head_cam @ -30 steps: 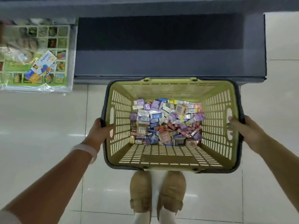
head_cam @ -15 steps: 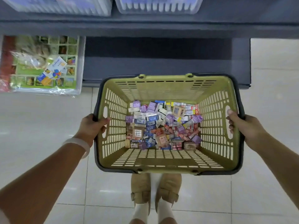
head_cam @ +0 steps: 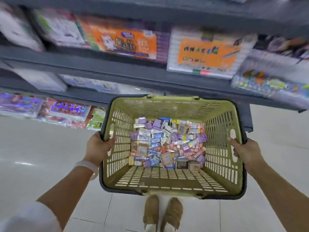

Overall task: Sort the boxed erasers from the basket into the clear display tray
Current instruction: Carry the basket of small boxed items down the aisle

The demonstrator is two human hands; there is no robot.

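Above the pale tiled floor (head_cam: 41, 156), a yellow-green slatted basket (head_cam: 220, 148) with a dark rim is held up off the ground by both hands, in front of dark grey shelves (head_cam: 117, 72). Left hand (head_cam: 98, 148) grips the basket's left rim, thumb hooked over the top edge to the inside, other fingers hidden under and outside the wall. Right hand (head_cam: 247, 153) grips the right rim at the handle slot, thumb over the edge, fingers curled round the outside. So both sets of fingers are clamped on the basket. White band (head_cam: 87, 164) on the left wrist, white sleeve (head_cam: 31, 218) at the lower left corner.

Boxed erasers (head_cam: 167, 144) lie in a loose heap on the basket floor, piled toward the far wall and spread across its width; purple, blue, white, red and brown packs, mixed, lying at all angles. Near strip of the basket floor is bare slats.

Shelves carry blurred packaged goods: an orange-fronted box (head_cam: 125, 42), another orange-labelled pack (head_cam: 207, 54) to its right, colourful packs at far right, shiny purple and red packs (head_cam: 66, 111) on the lowest level at left. Print too blurred to read. Clear display tray cannot be made out. Two tan shoes (head_cam: 162, 213) with white socks directly below the basket's near edge.
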